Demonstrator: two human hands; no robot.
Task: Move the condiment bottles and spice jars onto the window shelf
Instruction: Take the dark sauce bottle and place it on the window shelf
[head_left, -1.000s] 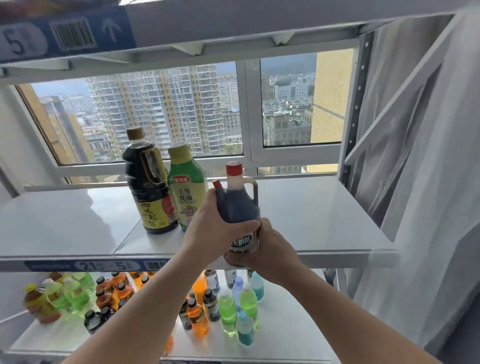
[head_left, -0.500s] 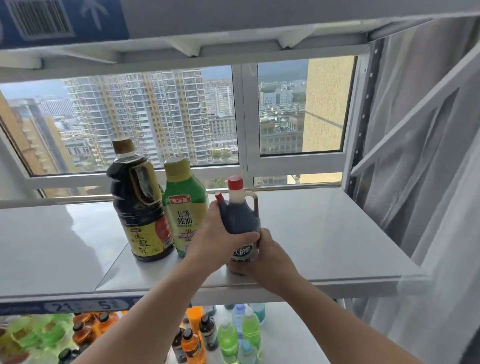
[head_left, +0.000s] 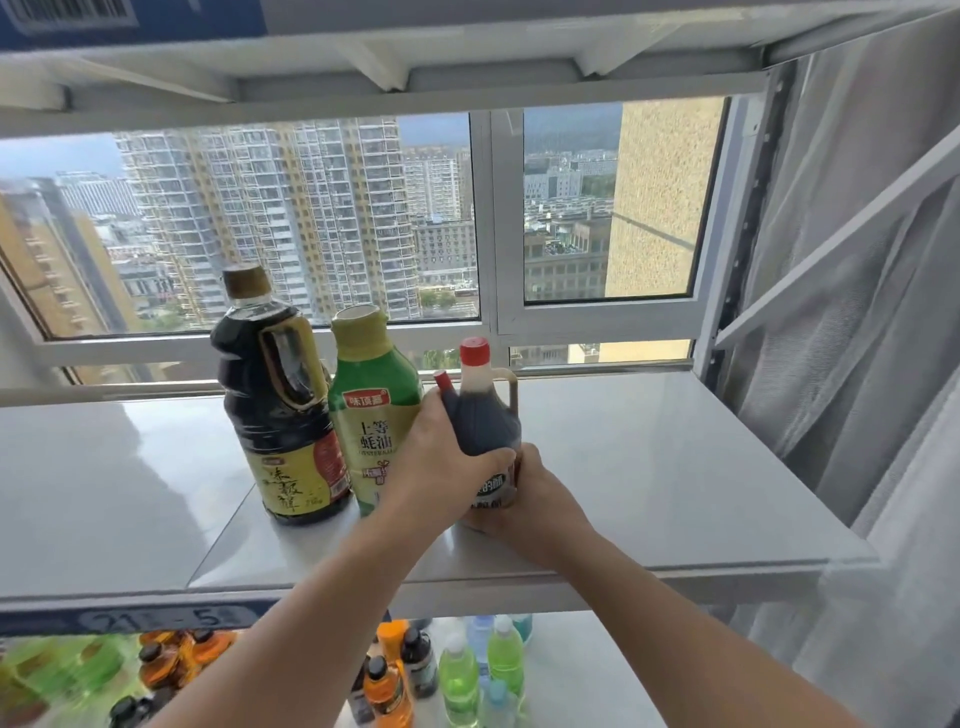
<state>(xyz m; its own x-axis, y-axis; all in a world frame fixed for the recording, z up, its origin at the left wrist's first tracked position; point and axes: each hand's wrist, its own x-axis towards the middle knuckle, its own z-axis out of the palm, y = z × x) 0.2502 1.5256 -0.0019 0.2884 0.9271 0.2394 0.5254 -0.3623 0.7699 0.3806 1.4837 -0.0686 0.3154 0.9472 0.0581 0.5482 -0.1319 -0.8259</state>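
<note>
A small dark vinegar bottle (head_left: 485, 415) with a red cap and a side handle stands upright on the white window shelf (head_left: 649, 467). My left hand (head_left: 441, 462) grips its left side and shoulder. My right hand (head_left: 524, 499) wraps round its base from the right and front. Directly to its left stands a green oyster-sauce bottle (head_left: 371, 410) with a yellow cap. Further left is a tall dark soy-sauce bottle (head_left: 280, 410) with a gold cap and a handle. Whether the vinegar bottle's base touches the shelf is hidden by my hands.
The window frame (head_left: 491, 332) runs behind the shelf. A grey curtain (head_left: 857, 338) and a slanted white brace (head_left: 831, 239) close off the right side. Several coloured drink bottles (head_left: 467, 670) stand on the lower shelf. Another shelf (head_left: 415, 57) hangs overhead.
Both hands have carried the vinegar bottle up and further onto the shelf, beside the green bottle. The camera has tilted up, so the lower shelf shows less.
</note>
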